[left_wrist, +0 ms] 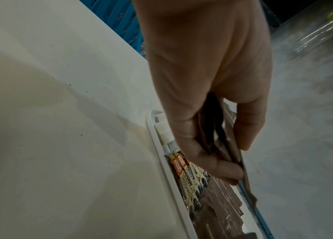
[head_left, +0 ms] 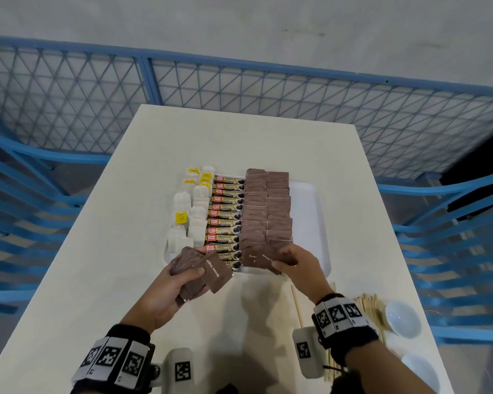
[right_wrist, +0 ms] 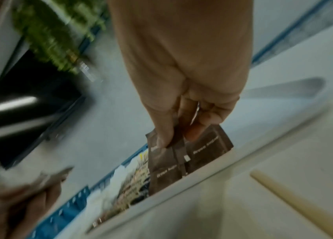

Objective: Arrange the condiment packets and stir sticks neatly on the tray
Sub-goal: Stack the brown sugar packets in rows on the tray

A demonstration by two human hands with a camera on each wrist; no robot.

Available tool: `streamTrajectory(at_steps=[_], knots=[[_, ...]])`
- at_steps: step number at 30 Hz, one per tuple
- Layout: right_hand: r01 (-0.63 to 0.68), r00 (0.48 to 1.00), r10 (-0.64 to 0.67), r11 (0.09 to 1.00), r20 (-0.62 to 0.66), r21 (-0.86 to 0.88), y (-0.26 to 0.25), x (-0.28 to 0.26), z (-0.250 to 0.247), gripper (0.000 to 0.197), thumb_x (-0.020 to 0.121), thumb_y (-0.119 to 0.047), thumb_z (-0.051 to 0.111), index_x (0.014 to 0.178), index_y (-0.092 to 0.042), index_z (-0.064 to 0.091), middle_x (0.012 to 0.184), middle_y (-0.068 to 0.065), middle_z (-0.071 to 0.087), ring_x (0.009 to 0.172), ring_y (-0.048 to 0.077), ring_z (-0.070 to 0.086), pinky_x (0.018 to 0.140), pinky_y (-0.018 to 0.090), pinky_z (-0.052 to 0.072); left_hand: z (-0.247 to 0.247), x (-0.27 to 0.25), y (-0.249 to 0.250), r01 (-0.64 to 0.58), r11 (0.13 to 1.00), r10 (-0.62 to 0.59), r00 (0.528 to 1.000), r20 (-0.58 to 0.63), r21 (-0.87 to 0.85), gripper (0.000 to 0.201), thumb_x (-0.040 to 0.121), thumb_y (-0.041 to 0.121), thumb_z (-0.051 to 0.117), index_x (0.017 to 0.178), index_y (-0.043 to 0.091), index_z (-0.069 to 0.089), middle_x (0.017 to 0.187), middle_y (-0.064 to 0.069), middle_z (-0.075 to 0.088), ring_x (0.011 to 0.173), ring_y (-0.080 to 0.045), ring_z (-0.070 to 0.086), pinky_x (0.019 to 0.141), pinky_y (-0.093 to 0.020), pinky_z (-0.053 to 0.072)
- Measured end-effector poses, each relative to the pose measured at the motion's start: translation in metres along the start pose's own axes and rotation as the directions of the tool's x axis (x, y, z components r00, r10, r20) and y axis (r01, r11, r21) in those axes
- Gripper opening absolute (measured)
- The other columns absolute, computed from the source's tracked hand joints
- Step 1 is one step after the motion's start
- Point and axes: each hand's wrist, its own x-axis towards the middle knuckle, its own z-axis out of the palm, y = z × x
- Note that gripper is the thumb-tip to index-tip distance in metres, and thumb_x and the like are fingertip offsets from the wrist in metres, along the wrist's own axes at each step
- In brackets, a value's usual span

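A white tray [head_left: 310, 211] on the table holds columns of white tea bags [head_left: 187, 211], coffee granule sachets [head_left: 225, 220] and brown sugar packets [head_left: 265, 209]. My left hand [head_left: 180, 275] grips a fanned stack of brown sugar packets [head_left: 211, 273] just in front of the tray's near left corner; in the left wrist view the stack [left_wrist: 222, 145] sits between thumb and fingers. My right hand [head_left: 293, 261] pinches brown sugar packets [head_left: 261, 258] at the near end of the brown columns, also shown in the right wrist view [right_wrist: 182, 155]. Wooden stir sticks [head_left: 367, 304] lie right of the right wrist.
One stir stick [head_left: 296, 307] lies alone near the tray's front edge. Two white bowls [head_left: 402, 318] stand at the table's right edge. Blue mesh fencing [head_left: 239, 89] surrounds the table. The tray's right strip is bare.
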Motion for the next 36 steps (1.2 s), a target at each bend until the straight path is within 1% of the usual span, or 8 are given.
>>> streamTrajectory(at_steps=[4,8,18,21,24,27,30,36], knots=[[0.076,0.997,-0.07,0.985,0.042,-0.155,-0.006,0.014,0.011,0.013,0.078,-0.012,0.071,0.09,-0.012,0.064,0.08,-0.005,0.061,0.07,0.005,0.054,0.061,0.003,0.038,-0.002,-0.001,-0.001,0.0,1.0,0.0,1.0,-0.008,0.002,0.037,0.088,-0.007,0.05,0.112,0.018,0.062,0.101,-0.004,0.073,0.082,-0.016,0.071,0.058,-0.026,0.056],[0.119,0.992,-0.104,0.953,0.066,-0.278,-0.009,0.026,0.02,0.018,0.079,-0.016,0.07,0.095,-0.009,0.065,0.092,0.005,0.067,0.083,0.016,0.057,0.076,0.023,0.045,-0.004,-0.001,-0.001,-0.001,1.0,0.001,1.0,-0.012,0.002,0.037,0.088,-0.007,0.051,0.112,0.018,0.062,0.1,-0.003,0.073,0.081,-0.015,0.071,0.059,-0.026,0.057],[0.193,0.977,-0.215,0.88,-0.001,-0.434,-0.007,0.026,0.035,0.035,0.078,-0.03,0.071,0.104,-0.013,0.054,0.107,0.002,0.049,0.099,0.019,0.046,0.088,0.031,0.044,0.0,0.001,-0.001,-0.011,1.0,0.011,1.0,0.003,-0.013,0.036,0.087,-0.008,0.05,0.11,0.017,0.062,0.098,-0.003,0.073,0.081,-0.016,0.071,0.062,-0.026,0.058],[0.269,0.952,-0.302,0.907,-0.052,-0.325,-0.019,0.018,0.037,0.027,0.084,-0.034,0.065,0.099,-0.013,0.058,0.101,0.002,0.052,0.094,0.017,0.048,0.081,0.023,0.042,0.002,0.002,-0.001,-0.019,1.0,0.019,1.0,0.011,-0.011,0.035,0.088,-0.009,0.05,0.108,0.017,0.062,0.093,-0.001,0.074,0.079,-0.015,0.071,0.061,-0.026,0.058],[0.28,0.951,-0.268,0.958,0.15,-0.065,-0.045,0.002,0.037,0.029,0.091,-0.039,0.055,0.089,-0.011,0.061,0.08,-0.003,0.054,0.07,0.005,0.047,0.063,0.011,0.035,0.004,0.002,-0.002,-0.022,1.0,0.023,1.0,0.019,-0.019,0.034,0.087,-0.009,0.05,0.105,0.017,0.062,0.091,-0.001,0.075,0.077,-0.015,0.071,0.06,-0.026,0.058],[0.178,0.919,-0.223,0.971,0.326,0.161,-0.055,-0.008,0.044,0.016,0.085,-0.035,0.064,0.079,-0.021,0.061,0.071,-0.009,0.057,0.063,0.0,0.048,0.063,0.012,0.039,0.005,0.003,-0.002,-0.016,1.0,0.017,1.0,0.021,-0.021,0.035,0.087,-0.009,0.051,0.11,0.015,0.061,0.096,-0.003,0.074,0.08,-0.016,0.071,0.063,-0.027,0.058],[0.131,0.916,-0.202,0.968,0.347,0.215,-0.051,-0.009,0.051,0.019,0.08,-0.019,0.072,0.074,-0.026,0.056,0.07,-0.011,0.058,0.063,0.001,0.051,0.064,0.015,0.041,0.006,0.004,-0.004,-0.01,1.0,0.01,1.0,0.021,-0.016,0.039,0.085,-0.009,0.054,0.115,0.015,0.06,0.104,-0.006,0.071,0.085,-0.019,0.07,0.067,-0.029,0.059],[0.058,0.891,-0.197,0.943,0.409,0.327,-0.046,-0.013,0.039,0.031,0.087,0.004,0.056,0.108,-0.016,0.043,0.084,0.003,0.058,0.065,0.014,0.06,0.054,0.02,0.048,0.004,0.004,-0.005,-0.007,0.999,0.007,1.0,-0.008,-0.031,0.041,0.084,-0.009,0.055,0.121,0.011,0.056,0.109,-0.014,0.066,0.091,-0.029,0.064,0.062,-0.029,0.058]])
